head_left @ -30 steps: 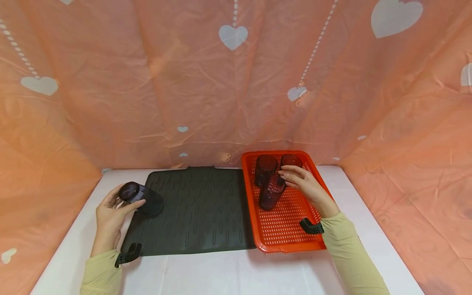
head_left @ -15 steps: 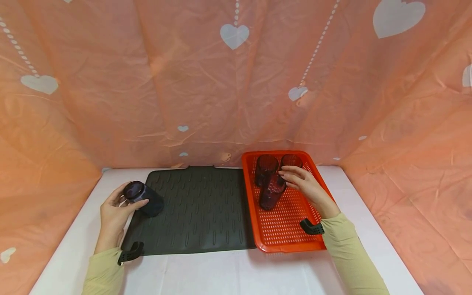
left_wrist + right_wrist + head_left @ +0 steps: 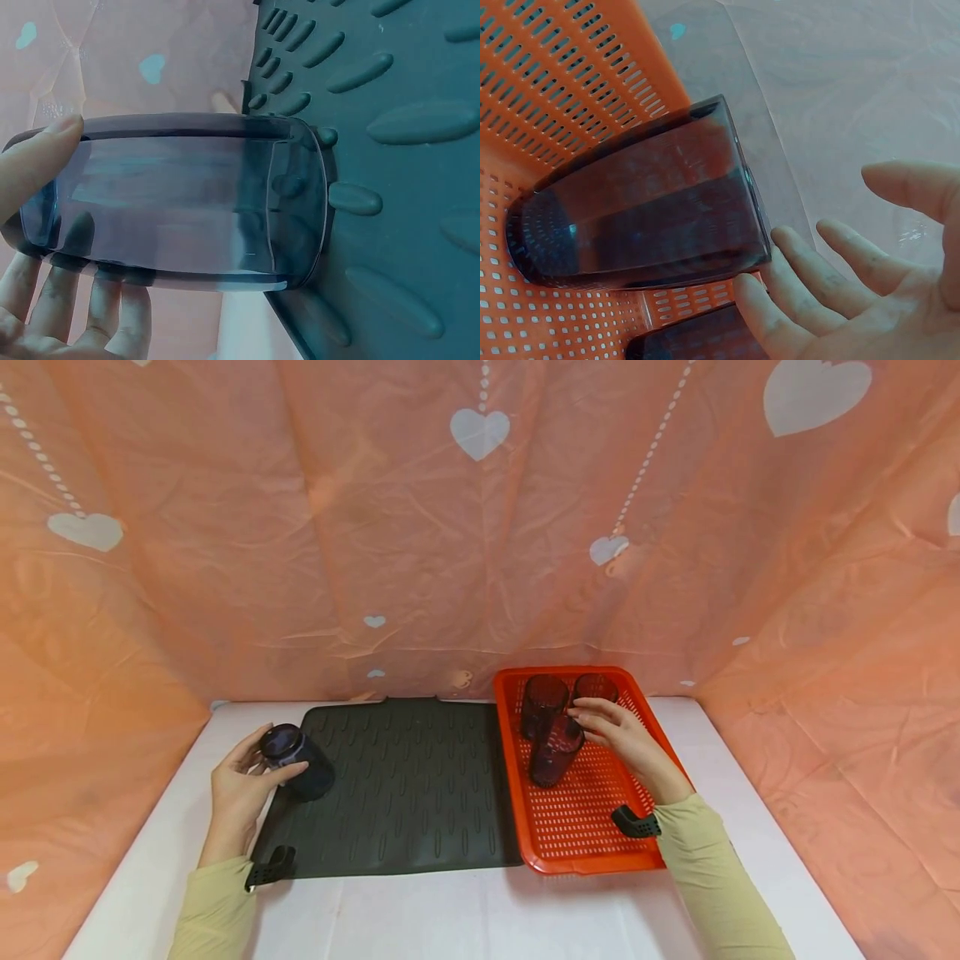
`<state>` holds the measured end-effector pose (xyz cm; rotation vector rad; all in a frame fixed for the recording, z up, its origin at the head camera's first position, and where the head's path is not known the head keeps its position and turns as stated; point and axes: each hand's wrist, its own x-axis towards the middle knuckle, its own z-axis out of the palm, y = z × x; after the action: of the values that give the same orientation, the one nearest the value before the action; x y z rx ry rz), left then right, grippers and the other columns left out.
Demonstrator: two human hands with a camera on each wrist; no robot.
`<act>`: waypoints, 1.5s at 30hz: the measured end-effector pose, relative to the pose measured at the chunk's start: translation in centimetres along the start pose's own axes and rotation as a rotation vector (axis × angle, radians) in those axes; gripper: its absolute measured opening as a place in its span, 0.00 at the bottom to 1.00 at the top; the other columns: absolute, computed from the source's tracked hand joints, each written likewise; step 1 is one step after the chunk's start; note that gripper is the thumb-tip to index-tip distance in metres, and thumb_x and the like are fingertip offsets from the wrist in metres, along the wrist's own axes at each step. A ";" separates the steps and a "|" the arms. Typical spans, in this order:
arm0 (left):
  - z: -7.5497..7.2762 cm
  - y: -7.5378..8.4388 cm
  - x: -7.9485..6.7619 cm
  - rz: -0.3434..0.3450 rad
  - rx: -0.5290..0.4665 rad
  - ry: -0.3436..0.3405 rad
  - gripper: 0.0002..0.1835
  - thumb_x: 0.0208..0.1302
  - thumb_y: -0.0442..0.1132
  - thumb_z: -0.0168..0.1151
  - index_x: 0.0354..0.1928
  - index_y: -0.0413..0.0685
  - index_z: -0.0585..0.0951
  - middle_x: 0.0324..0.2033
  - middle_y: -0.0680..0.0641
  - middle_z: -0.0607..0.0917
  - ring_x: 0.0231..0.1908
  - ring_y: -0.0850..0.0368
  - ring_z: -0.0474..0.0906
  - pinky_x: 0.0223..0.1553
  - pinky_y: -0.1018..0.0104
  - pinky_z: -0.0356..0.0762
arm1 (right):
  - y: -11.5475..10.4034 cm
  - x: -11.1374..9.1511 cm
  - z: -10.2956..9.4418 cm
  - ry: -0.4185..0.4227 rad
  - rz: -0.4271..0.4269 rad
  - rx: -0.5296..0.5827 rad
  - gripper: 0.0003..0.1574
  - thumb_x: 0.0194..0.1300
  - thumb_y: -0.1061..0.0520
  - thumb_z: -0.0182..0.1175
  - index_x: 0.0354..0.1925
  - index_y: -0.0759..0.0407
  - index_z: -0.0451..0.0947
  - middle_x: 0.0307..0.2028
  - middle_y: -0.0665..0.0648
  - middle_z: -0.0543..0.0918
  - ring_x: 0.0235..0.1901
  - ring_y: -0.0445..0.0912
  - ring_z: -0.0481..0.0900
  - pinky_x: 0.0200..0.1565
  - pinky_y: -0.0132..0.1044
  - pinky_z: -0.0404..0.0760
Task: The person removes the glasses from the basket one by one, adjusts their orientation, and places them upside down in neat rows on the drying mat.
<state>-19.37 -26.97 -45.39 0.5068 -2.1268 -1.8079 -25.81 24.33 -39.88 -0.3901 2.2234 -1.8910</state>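
My left hand [image 3: 243, 789] grips a dark blue-purple glass tumbler [image 3: 311, 770] near its base, thumb on one side and fingers on the other. The tumbler is upside down, its wide rim right at the dark ribbed mat [image 3: 420, 187]. My right hand [image 3: 628, 742] is over the orange basket [image 3: 516, 806], fingers loosely extended. In the right wrist view its fingertips [image 3: 784, 240] are right at the rim of a dark purple tumbler [image 3: 645, 202]. Inside the basket, one tumbler [image 3: 553, 762] leans at the front, with two more tumblers [image 3: 545, 693] behind it.
The mat and basket lie side by side on a white tabletop [image 3: 420, 914]. Behind and at both sides hangs an orange curtain [image 3: 390, 527] with white hearts. Each wrist wears a black camera mount [image 3: 636, 821].
My left hand has moved slightly right and tipped the tumbler more upright, base up, over the mat's left side. My right hand and the basket's tumblers have stayed put.
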 end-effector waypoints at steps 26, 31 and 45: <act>0.3 0.0 -0.1 0.111 0.091 -0.047 0.40 0.44 0.29 0.77 0.62 0.46 0.70 0.54 0.49 0.76 0.51 0.63 0.71 0.52 0.76 0.72 | -0.1 0.5 0.1 -0.031 -0.001 -0.035 0.31 0.73 0.55 0.51 0.67 0.71 0.60 0.63 0.70 0.67 0.62 0.56 0.65 0.56 0.33 0.71; 0.3 -0.2 -0.1 0.133 0.115 -0.052 0.40 0.44 0.30 0.78 0.61 0.42 0.69 0.55 0.46 0.76 0.50 0.65 0.71 0.55 0.69 0.72 | 0.1 0.4 0.2 -0.034 0.005 -0.117 0.32 0.71 0.53 0.55 0.66 0.66 0.62 0.63 0.65 0.69 0.61 0.55 0.66 0.62 0.48 0.63; 0.2 -0.1 -0.4 0.146 0.094 -0.079 0.40 0.45 0.31 0.77 0.62 0.39 0.67 0.58 0.40 0.73 0.53 0.61 0.69 0.62 0.50 0.65 | 0.1 0.7 0.7 -0.133 0.005 -0.138 0.39 0.63 0.61 0.63 0.68 0.68 0.59 0.65 0.70 0.63 0.66 0.63 0.57 0.62 0.54 0.62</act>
<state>-19.12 -26.63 -45.53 0.2974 -2.2467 -1.6807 -26.26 23.50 -40.10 -0.5152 2.2699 -1.6626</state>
